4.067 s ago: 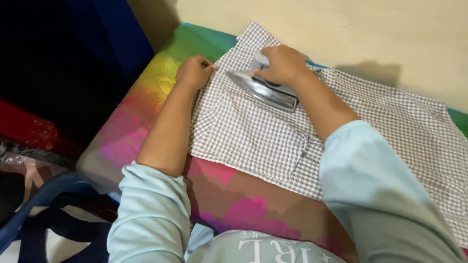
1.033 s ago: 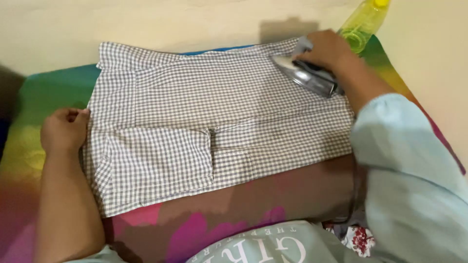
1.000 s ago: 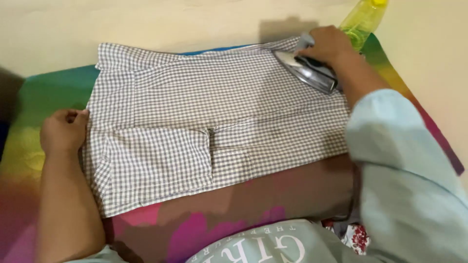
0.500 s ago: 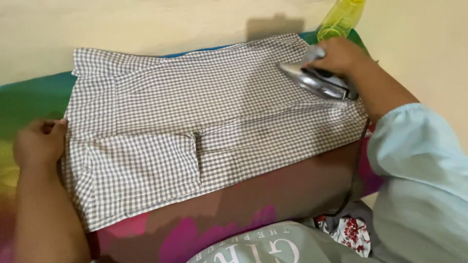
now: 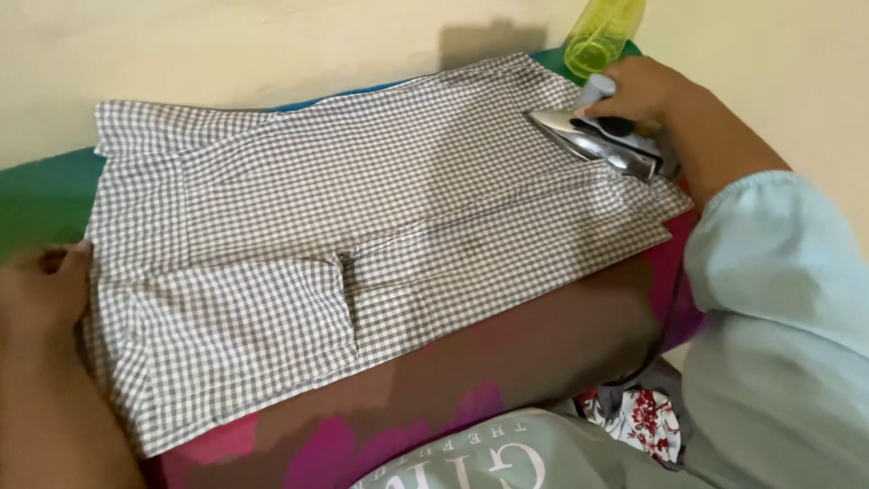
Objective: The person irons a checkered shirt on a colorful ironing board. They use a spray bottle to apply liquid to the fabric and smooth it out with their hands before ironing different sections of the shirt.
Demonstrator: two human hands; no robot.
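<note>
Right hand [image 5: 647,91] grip wrapped round handle of silver metal iron [image 5: 597,143], at right end of grey-white checked cotton shirt [image 5: 362,244]. Left hand [image 5: 45,290] pinching shirt's left edge. Cloth looks soft, light; iron heavy, best taken by handle.

Your right hand [image 5: 638,91] has carried the iron [image 5: 597,145] from the checked shirt's [image 5: 362,254] left part, four seconds back, across to its right end, beside the yellow-green spray bottle [image 5: 602,36] at the ironing pad's [image 5: 45,195] far right corner. Your left hand [image 5: 41,294] has slid from the shirt's top to its left edge, by the pad's left side.
</note>
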